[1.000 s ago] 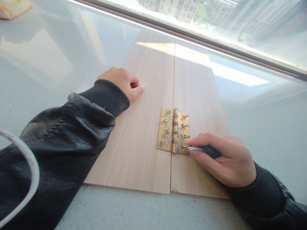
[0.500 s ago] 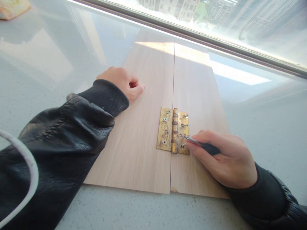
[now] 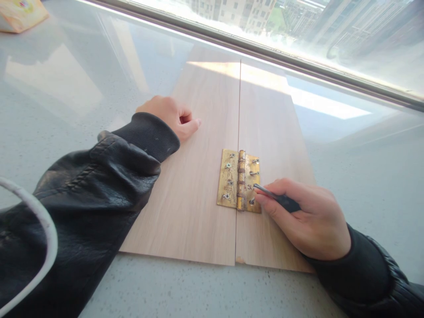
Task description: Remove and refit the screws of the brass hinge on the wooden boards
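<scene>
A second ago the screwdriver [image 3: 276, 198] lay almost level, its tip on the lowest screw of the hinge's [image 3: 239, 185] right leaf. Now the right hand [image 3: 306, 218] has moved slightly up the frame and tilted the shaft, so the tip sits at the next screw up [image 3: 251, 187], and the lowest screw [image 3: 252, 201] is uncovered.

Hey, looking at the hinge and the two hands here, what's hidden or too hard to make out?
Head view only:
- Screwdriver: handle hidden inside the right hand.
- Left hand: fingertips curled under, hidden by the knuckles.
- Hinge: whether its screws are seated is too small to tell.
- Yellow packet: cut off by the top left edge.
</scene>
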A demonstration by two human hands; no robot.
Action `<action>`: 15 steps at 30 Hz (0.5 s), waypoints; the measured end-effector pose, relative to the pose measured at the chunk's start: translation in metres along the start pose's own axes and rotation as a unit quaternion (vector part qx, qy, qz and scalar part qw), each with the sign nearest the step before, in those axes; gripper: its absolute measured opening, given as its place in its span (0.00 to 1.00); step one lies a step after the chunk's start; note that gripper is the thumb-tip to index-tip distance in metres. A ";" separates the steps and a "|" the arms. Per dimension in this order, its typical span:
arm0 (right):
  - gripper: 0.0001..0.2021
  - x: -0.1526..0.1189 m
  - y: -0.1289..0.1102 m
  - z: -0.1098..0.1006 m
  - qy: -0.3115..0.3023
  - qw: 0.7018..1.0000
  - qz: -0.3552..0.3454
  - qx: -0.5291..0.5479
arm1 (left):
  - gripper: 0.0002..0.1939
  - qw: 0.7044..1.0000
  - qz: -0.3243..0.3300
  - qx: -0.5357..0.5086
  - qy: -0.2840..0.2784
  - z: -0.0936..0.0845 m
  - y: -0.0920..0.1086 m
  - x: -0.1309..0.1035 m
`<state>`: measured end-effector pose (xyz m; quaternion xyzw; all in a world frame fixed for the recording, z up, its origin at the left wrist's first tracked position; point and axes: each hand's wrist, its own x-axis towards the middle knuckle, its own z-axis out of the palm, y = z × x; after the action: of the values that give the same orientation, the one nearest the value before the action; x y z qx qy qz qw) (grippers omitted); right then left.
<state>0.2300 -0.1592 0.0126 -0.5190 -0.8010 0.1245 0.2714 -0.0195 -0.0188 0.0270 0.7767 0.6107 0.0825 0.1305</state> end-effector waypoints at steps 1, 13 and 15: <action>0.04 0.000 0.000 0.000 -0.001 1.000 -0.002 0.003 | 0.28 1.000 -0.001 0.001 -0.002 0.000 0.000 0.001; 0.05 -0.002 0.007 -0.003 -0.032 0.997 -0.011 0.065 | 0.25 1.000 -0.004 0.005 0.015 0.003 -0.002 0.003; 0.06 -0.006 0.008 -0.002 -0.038 0.996 -0.007 0.077 | 0.26 1.000 0.007 0.006 0.015 0.002 -0.002 0.003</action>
<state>0.2391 -0.1618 0.0085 -0.4861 -0.8022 0.2036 0.2807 -0.0201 -0.0158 0.0241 0.7804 0.6076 0.0911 0.1163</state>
